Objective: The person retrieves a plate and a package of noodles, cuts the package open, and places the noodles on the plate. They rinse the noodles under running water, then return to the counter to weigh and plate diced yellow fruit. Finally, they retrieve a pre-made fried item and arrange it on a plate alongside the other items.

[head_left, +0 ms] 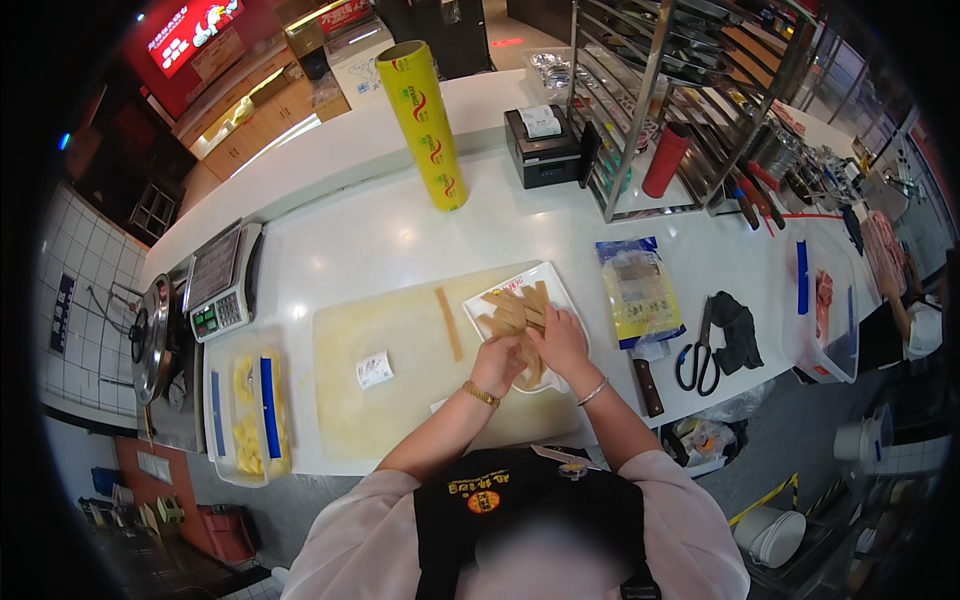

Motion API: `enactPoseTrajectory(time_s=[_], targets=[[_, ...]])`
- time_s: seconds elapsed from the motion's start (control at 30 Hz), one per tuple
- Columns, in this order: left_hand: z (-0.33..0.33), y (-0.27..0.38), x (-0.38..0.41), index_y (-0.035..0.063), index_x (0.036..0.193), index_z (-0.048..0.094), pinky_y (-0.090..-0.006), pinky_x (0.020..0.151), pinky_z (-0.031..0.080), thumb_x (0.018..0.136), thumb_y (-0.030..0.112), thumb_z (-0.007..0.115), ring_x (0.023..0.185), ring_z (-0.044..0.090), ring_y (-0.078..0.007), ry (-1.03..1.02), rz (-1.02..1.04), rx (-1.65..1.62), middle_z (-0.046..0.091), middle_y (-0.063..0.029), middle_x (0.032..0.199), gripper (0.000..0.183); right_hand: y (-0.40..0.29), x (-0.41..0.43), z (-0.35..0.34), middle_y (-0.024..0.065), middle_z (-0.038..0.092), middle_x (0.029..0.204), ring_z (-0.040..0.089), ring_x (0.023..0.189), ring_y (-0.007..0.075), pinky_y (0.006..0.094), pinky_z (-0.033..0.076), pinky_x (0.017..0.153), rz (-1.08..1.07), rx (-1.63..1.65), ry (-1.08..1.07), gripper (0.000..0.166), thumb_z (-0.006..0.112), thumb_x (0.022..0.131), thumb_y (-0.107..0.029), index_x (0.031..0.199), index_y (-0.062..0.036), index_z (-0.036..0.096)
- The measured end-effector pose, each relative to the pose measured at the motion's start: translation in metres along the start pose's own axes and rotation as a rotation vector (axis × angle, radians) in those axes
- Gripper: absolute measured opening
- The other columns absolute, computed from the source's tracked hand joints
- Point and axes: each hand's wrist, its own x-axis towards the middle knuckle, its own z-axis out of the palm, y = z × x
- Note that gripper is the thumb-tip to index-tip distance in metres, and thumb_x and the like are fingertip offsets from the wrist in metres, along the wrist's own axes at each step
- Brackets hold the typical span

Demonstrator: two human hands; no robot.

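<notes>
Flat tan strips of food (511, 309) lie piled on a white plate (480, 300), which rests over the right part of a pale cutting board (337, 337). My left hand (499, 365), with a gold-coloured bracelet at the wrist, is at the near left of the pile, its fingertips on the strips. On the near right side my right hand (561, 339) touches the strips too, fingers bent over them. Whether either hand grips a strip is hard to see. One separate strip (449, 324) lies on the board left of the plate, and a printed paper slip (373, 369) lies farther left.
A yellow cling-film roll (425, 127) stands behind the board. To the left are a scale (223, 277) and a plastic tub of yellow pieces (247, 420). At right lie a food packet (642, 292), a knife (648, 386) and scissors (699, 360). Another person's arm (896, 307) shows far right.
</notes>
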Motion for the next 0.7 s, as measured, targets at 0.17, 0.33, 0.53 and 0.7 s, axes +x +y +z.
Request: enactPoseTrajectory(time_s=[0.17,0.33,0.53,0.7], targets=[[-0.004,0.001,0.022,0.0023,0.112,0.049,-0.0359,0.072,0.049,0.084,0.006,0.052,0.089,0.058,-0.0191,-0.016,0.110,0.173,0.058,-0.0062,0.098,0.028,0.014,0.001,0.013,0.0179,0.046,0.122,0.040,0.115,0.0341,0.0490,0.036,0.091,-0.014,0.193,0.068,0.056,0.057,0.083,-0.034,0.128,-0.0047,0.042],[-0.045,0.015,0.016,-0.0041,0.121,0.045,-0.0362,0.075,0.050,0.080,0.010,0.059,0.091,0.058,-0.0274,0.124,0.617,1.215,0.058,-0.0159,0.101,0.045,0.002,-0.020,0.003,0.0176,0.043,0.126,0.039,0.115,0.0343,0.0495,0.033,0.092,-0.109,-0.002,0.244,0.054,0.057,0.082,-0.032,0.125,-0.0021,0.044],[-0.072,0.042,0.020,-0.0018,0.099,0.053,-0.0418,0.072,0.050,0.074,0.017,0.067,0.083,0.060,-0.0356,0.599,0.580,1.706,0.059,-0.0211,0.093,0.035,-0.011,-0.041,-0.011,0.0137,0.049,0.110,0.045,0.105,0.0301,0.0462,0.035,0.087,-0.217,-0.045,0.261,0.046,0.066,0.070,-0.016,0.112,-0.0034,0.052],[-0.078,0.046,0.041,-0.0008,0.087,0.055,-0.0423,0.071,0.050,0.072,0.018,0.067,0.079,0.062,-0.0341,0.591,0.396,1.577,0.062,-0.0198,0.086,0.027,0.002,-0.031,0.008,0.0114,0.056,0.090,0.054,0.088,0.0268,0.0367,0.043,0.077,-0.242,0.035,0.258,0.036,0.069,0.067,-0.009,0.101,-0.0051,0.057]])
